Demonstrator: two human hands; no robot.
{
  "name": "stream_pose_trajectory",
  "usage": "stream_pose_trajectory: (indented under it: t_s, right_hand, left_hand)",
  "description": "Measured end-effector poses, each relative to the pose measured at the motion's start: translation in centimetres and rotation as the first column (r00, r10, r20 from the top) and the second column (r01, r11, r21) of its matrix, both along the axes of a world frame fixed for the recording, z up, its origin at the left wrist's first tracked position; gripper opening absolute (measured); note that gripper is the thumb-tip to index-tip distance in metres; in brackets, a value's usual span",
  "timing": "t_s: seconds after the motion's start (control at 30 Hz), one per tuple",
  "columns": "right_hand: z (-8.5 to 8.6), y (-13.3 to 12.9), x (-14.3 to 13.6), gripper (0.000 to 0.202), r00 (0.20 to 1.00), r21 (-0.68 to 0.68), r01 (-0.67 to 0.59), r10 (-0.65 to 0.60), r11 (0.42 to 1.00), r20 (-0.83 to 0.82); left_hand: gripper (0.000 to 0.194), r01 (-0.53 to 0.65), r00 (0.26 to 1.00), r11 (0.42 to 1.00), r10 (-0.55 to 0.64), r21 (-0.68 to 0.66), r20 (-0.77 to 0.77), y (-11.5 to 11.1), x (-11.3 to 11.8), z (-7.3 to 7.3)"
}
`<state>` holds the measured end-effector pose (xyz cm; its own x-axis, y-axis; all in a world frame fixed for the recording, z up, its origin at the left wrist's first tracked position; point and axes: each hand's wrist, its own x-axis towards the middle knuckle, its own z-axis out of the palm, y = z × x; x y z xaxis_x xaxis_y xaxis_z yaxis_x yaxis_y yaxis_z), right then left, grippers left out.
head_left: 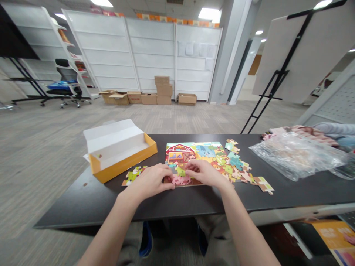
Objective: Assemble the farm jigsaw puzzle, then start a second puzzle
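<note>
A farm-picture jigsaw puzzle (180, 147) with a red barn lies on the dark table in front of me, partly covered by loose pieces. My right hand (204, 171) is over its lower middle, thumb and fingertips closed on a green puzzle piece (181, 171). At the lower left edge rests my left hand (154, 180), its thumb and fingers apart beside a pink section (181, 180). Whether it presses on anything is hard to make out. Several loose puzzle pieces (235, 161) are heaped on the right side, and green ones (134, 175) lie left of my left hand.
An open yellow box (124, 162) with a white lid stands at the table's left. Clear plastic bags (299, 153) and folded fabric (307, 132) lie at the right. Past the dark table (194, 203) are cardboard boxes (163, 90) and an easel-like stand (273, 87).
</note>
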<state>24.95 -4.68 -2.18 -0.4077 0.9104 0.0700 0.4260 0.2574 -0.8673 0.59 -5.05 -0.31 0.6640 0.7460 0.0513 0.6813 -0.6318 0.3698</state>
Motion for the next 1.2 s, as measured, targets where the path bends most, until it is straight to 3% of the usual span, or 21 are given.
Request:
stream_pose_trajectory:
  t_s: [0.5,0.83,0.93,1.07,1.2]
  right_hand:
    - [0.0,0.2,0.1,0.012,0.999,-0.011,-0.011,0.011,1.000,0.052]
    - [-0.3,0.4,0.3,0.015,0.997,-0.007,-0.036,0.036,0.999,0.066]
    - [-0.2,0.3,0.3,0.014,0.997,-0.015,-0.032,0.033,0.999,0.066]
    - [0.1,0.1,0.4,0.014,0.998,0.001,-0.025,0.025,1.000,0.055]
    - [0.6,0.1,0.8,0.016,0.997,0.089,0.043,-0.049,0.995,0.061]
  left_hand:
    - [0.002,-0.057,0.998,0.998,0.058,0.032,-0.035,-0.8,0.8,0.7]
    - [0.008,-0.054,0.998,0.998,0.054,0.016,-0.009,-0.7,0.7,0.2]
    - [0.024,-0.037,0.995,0.999,0.039,-0.021,0.093,-0.1,-0.5,0.4]
    - [0.037,-0.301,0.939,0.953,0.301,-0.024,0.167,1.2,-4.3,1.4]
    - [0.034,-0.489,0.872,0.872,0.489,0.035,-0.022,2.2,-7.9,1.9]
